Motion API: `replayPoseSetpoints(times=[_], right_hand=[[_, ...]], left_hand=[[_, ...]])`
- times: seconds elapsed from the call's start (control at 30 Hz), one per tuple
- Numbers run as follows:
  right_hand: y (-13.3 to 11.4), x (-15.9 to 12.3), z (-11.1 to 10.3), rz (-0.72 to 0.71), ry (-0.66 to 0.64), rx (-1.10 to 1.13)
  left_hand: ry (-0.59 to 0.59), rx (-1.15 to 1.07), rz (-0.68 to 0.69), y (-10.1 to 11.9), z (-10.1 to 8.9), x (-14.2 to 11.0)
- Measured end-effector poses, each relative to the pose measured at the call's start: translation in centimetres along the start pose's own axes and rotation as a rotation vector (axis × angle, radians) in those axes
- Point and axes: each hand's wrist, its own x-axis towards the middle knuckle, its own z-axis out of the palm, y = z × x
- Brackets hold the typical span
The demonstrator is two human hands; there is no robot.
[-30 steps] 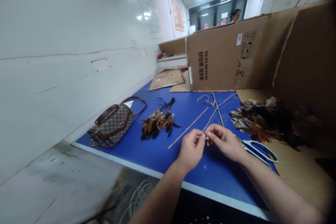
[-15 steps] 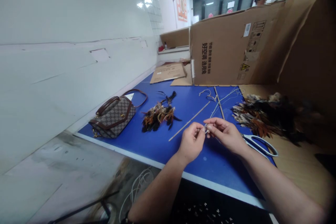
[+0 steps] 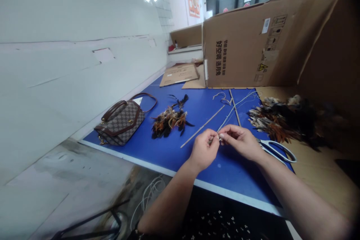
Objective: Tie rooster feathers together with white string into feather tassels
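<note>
Thin pale string [image 3: 225, 119] is pinched by left hand [image 3: 204, 150] and right hand [image 3: 242, 143] fingers near blue desk's [image 3: 163, 153] front edge; brown carton [image 3: 242, 52] reads “好空调”.

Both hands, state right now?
Left hand: closed, pinching the pale cord.
Right hand: closed, pinching the same cord close beside the left hand.

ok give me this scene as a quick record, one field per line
left hand: fingertips pinching pale string
right hand: pinching the same string, close against the left
string path: from the fingers toward the far side of the blue table
scissors: beside the right wrist, blades hidden
feathers: small bunch left of the hands, larger pile at right
handbag: table's left end
background: upright printed cardboard
</note>
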Motion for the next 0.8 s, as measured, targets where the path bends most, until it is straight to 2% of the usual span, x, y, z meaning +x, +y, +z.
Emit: replayPoseSetpoints(times=[0.3, 0.57, 0.8], right_hand=[[0.4, 0.2, 0.5, -0.037, 0.052, -0.065], [0.7, 0.1, 0.3, -0.122, 0.089, -0.201], [1.0, 0.3, 0.7, -0.055, 0.144, -0.092]], left_hand=[[0.037, 0.023, 0.002, -0.9, 0.2, -0.1], [-0.006, -0.015, -0.048, -0.6, -0.1, -0.2], [-0.005, -0.017, -0.063, -0.6, 0.0, -0.3]])
